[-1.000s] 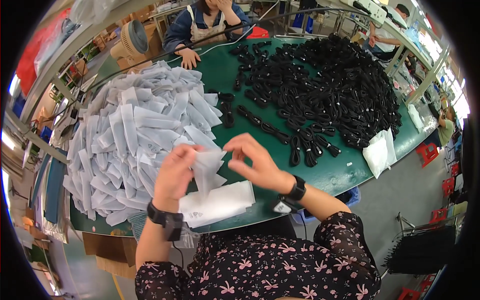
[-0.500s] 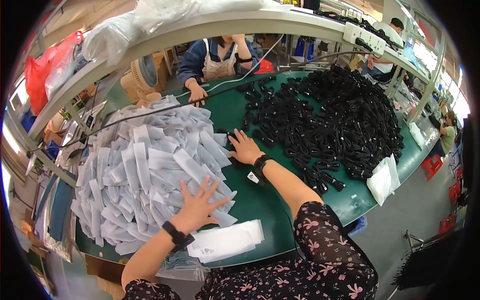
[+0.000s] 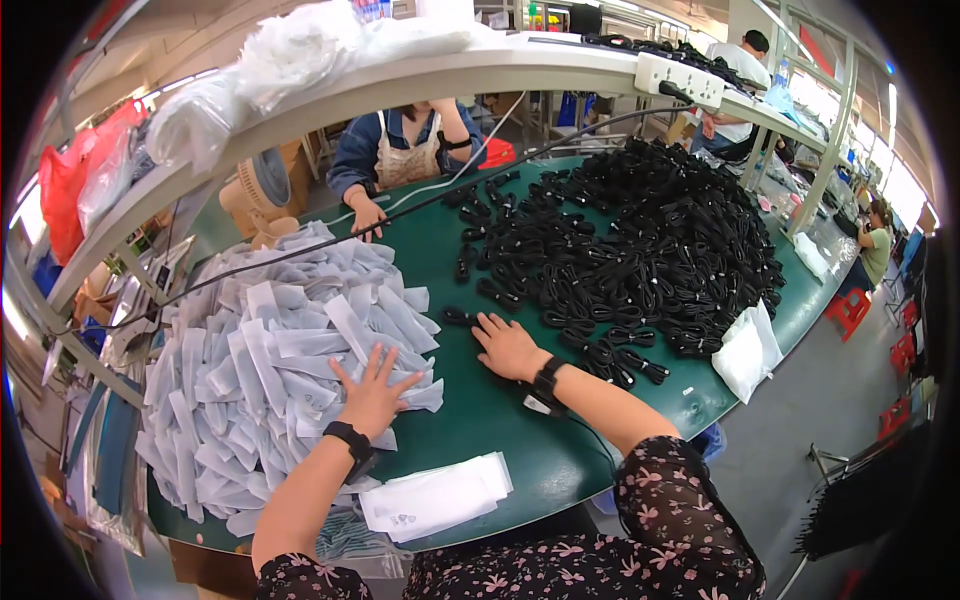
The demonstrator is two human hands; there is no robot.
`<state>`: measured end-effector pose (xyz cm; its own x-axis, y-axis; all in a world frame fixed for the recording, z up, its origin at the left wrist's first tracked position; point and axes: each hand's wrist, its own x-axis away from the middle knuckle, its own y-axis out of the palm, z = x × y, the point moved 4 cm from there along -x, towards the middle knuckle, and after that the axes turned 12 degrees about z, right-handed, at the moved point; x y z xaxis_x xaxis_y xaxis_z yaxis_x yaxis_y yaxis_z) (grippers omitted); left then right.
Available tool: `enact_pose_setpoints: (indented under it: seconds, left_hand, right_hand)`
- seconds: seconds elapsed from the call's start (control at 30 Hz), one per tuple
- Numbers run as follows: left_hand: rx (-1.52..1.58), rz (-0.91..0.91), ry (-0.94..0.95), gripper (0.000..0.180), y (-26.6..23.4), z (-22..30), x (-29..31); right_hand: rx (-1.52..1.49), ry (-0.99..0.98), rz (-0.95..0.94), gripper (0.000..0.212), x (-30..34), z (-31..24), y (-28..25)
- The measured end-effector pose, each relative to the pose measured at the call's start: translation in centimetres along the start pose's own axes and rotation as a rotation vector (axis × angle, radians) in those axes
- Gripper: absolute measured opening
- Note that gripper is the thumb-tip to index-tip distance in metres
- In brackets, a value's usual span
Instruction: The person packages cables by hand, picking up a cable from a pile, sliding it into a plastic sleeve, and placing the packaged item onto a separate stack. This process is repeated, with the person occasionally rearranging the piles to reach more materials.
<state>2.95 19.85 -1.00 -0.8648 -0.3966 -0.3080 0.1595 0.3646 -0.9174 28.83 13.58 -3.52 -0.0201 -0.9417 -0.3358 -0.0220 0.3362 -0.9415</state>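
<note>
My left hand (image 3: 373,390) lies flat with fingers spread on the right edge of a big heap of translucent white packed bags (image 3: 270,380). My right hand (image 3: 508,345) rests palm down on the green table (image 3: 470,430), fingers apart, just left of a large pile of bundled black cables (image 3: 640,240). One loose black cable bundle (image 3: 457,317) lies by its fingertips. Both wrists carry black bands. Neither hand holds anything. A small stack of flat empty white bags (image 3: 435,497) lies at the near table edge.
Across the table a person in a blue top and apron (image 3: 405,150) rests a hand on it. A curved shelf (image 3: 400,80) with plastic bags and a power strip (image 3: 680,78) arches overhead. A white bag (image 3: 745,350) lies right of the cables. Other workers are at the far right.
A second ago both hands held a white bag above the near edge. They let it go and reached forward, the left onto the bag heap, the right toward the cables.
</note>
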Motion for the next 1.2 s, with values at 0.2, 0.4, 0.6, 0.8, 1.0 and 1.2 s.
enact_pose_setpoints:
  seconds: [0.2, 0.4, 0.6, 0.8, 1.0, 1.2]
  left_hand:
    - [0.177, 0.001, -0.103, 0.052, -5.5, 3.6, 0.8]
    - [0.739, 0.191, -0.263, 0.022, -9.2, 8.9, 5.8]
    - [0.980, 0.215, -0.464, 0.017, -6.9, 11.8, 8.8]
    - [0.732, 0.290, -0.312, 0.020, -7.2, 15.4, 9.2]
    - [0.683, 0.288, -0.354, 0.020, -7.2, 14.8, 9.3]
    - [0.654, 0.214, -0.465, 0.017, -5.8, 14.9, 9.3]
  right_hand:
    - [0.064, -0.220, 0.216, 0.057, 6.0, -2.7, -5.8]
    - [0.243, -0.110, 0.293, 0.034, 10.0, -3.4, -5.9]
    - [-0.102, -0.006, 0.340, 0.027, 11.5, -3.7, -6.6]
    - [-0.702, 0.280, 0.261, 0.025, 13.6, -4.9, -7.8]
    - [-1.339, 0.685, 0.011, 0.028, 16.1, -6.4, -8.2]
    - [-1.214, 0.563, 0.029, 0.025, 17.4, -8.4, -8.6]
